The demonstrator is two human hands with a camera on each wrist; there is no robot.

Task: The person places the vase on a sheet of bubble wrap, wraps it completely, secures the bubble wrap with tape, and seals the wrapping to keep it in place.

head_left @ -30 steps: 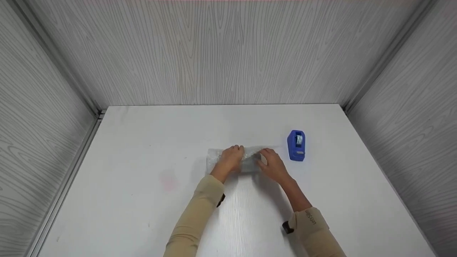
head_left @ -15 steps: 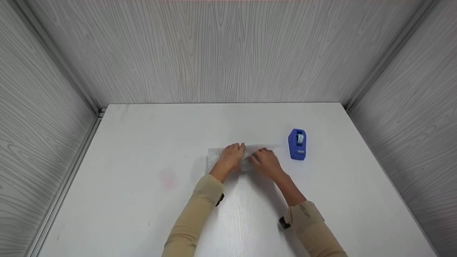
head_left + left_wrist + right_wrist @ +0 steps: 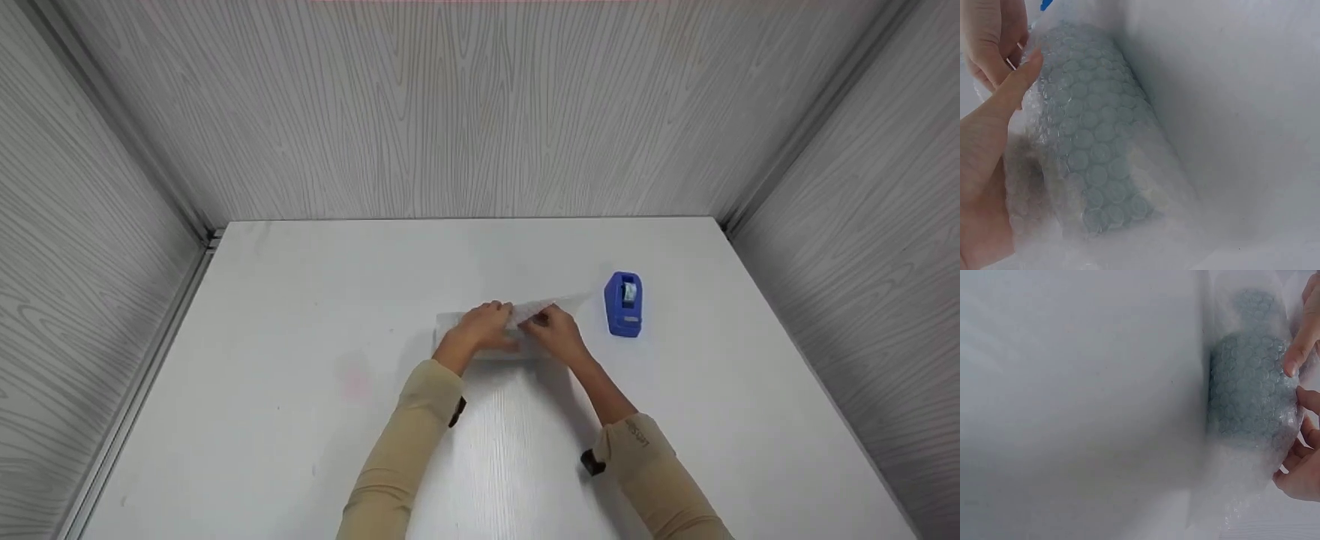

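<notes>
A sheet of clear bubble wrap (image 3: 450,322) lies around a grey-green object (image 3: 1095,129) near the middle of the table; the layers blur the object's kind. My left hand (image 3: 480,328) rests on the wrap from the left, thumb held apart from the fingers. In the left wrist view its thumb (image 3: 1016,84) lies along the wrap's edge. On the right, my right hand (image 3: 555,334) pinches the wrap's free edge, which lifts slightly toward the far side. The right wrist view has the right fingers (image 3: 1297,461) curled at that edge, below the left hand (image 3: 1306,334).
A blue tape dispenser (image 3: 624,304) with a roll in it stands right of the wrap, a short way from the right hand. The white table (image 3: 300,300) is bounded by wood-grain panels (image 3: 480,112) at the back and both sides.
The right hand first moved left over the wrap, pressing the flap down, and now raises its edge. The left thumb has spread away from the fingers. The tape dispenser has stayed put.
</notes>
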